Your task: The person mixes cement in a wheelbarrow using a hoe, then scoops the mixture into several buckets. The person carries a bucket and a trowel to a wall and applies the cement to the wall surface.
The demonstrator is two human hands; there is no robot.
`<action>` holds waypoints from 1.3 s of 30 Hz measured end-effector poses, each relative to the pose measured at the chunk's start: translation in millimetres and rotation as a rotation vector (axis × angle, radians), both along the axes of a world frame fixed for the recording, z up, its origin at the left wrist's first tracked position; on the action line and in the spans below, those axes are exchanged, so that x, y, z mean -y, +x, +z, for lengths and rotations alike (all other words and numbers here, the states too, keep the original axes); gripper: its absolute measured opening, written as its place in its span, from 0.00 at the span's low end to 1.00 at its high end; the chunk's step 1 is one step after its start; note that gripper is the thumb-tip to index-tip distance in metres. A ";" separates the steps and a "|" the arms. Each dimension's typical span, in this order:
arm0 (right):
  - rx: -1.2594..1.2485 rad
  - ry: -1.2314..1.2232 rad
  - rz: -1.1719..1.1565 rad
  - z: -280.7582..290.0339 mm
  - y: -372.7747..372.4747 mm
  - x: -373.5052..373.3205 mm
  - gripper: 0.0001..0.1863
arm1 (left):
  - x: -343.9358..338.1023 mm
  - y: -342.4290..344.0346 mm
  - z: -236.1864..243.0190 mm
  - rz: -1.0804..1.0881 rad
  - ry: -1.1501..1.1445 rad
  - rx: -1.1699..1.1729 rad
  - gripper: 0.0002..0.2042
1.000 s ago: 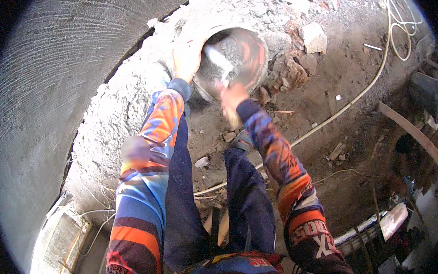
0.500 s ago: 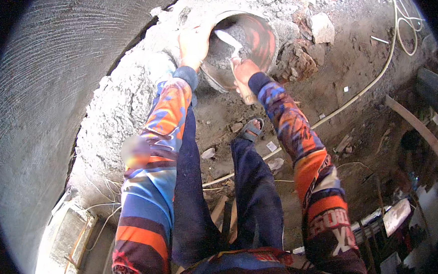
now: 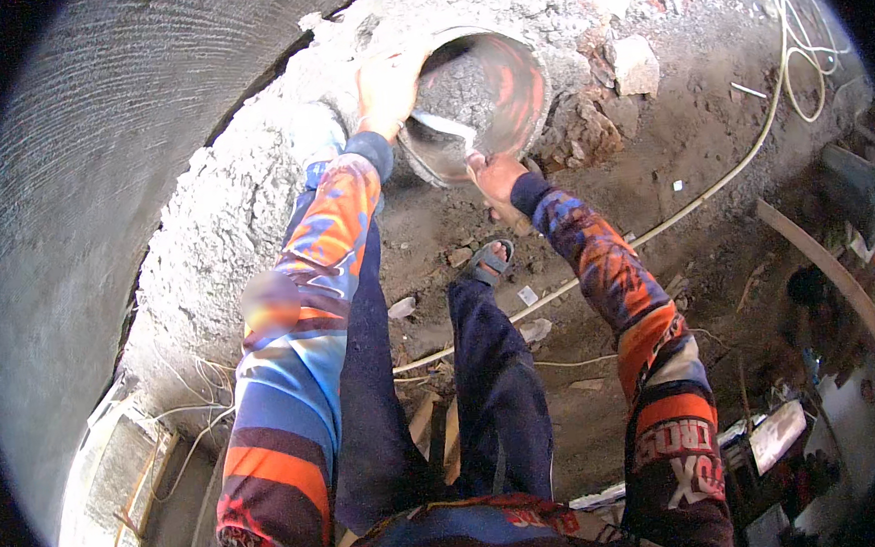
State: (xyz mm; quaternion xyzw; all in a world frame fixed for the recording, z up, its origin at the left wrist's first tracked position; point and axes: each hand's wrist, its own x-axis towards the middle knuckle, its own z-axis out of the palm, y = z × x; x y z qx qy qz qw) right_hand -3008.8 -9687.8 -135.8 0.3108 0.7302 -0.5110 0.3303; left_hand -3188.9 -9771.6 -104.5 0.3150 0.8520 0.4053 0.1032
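A round bucket (image 3: 540, 117) with wet grey mortar (image 3: 458, 84) inside stands tilted toward me, reddish streaks on its inner wall. On its left rim my left hand (image 3: 386, 91) is closed, the fingertips partly washed out by glare. My right hand (image 3: 497, 178) is wrapped round the wooden handle of a trowel (image 3: 446, 127). The trowel's pale blade lies across the near side of the bucket's mouth, pointing left toward my left hand.
Rough grey mortar heaps (image 3: 213, 202) run along the ribbed plaster wall (image 3: 136, 101) at left. Broken masonry (image 3: 589, 129) lies right of the bucket. A pale hose (image 3: 699, 200) crosses the dirt floor, coiled at far right. My sandalled foot (image 3: 492, 260) is below the bucket.
The trowel has moved down and left from the mortar to the bucket's near rim, its blade turned more sideways. My left hand stays on the rim.
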 end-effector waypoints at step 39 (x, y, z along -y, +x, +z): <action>-0.140 0.446 0.374 -48.1 25.1 -66.8 0.24 | -3.1 3.8 2.3 0.050 0.038 0.076 0.12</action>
